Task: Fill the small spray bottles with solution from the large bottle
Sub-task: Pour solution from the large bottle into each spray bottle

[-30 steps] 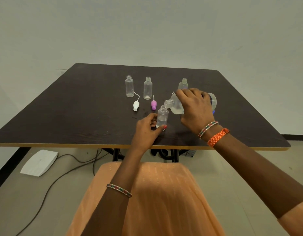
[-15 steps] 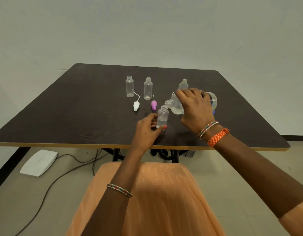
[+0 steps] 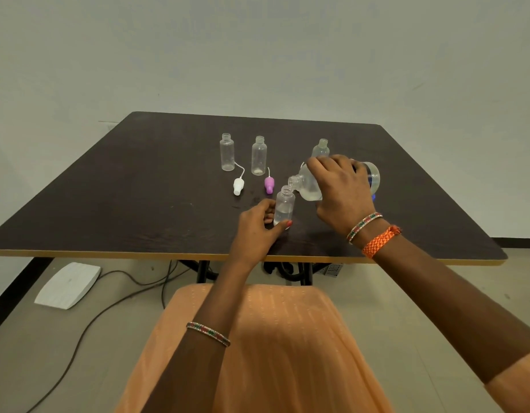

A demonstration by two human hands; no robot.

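My right hand grips the large clear bottle, tipped on its side with its mouth just above the neck of a small clear bottle. That small bottle stands upright on the dark table with some liquid in its lower part. My left hand holds it at the base between thumb and fingers. Three more small open bottles stand behind: one at the left, one in the middle, and one partly hidden by my right hand.
A white spray cap with its tube and a purple spray cap lie on the table between the bottles. A small blue thing shows past my right hand. Cables and a white pad lie on the floor under the table's left.
The large bottle stays tipped over the small bottle. Both hands have kept their places with almost no movement.
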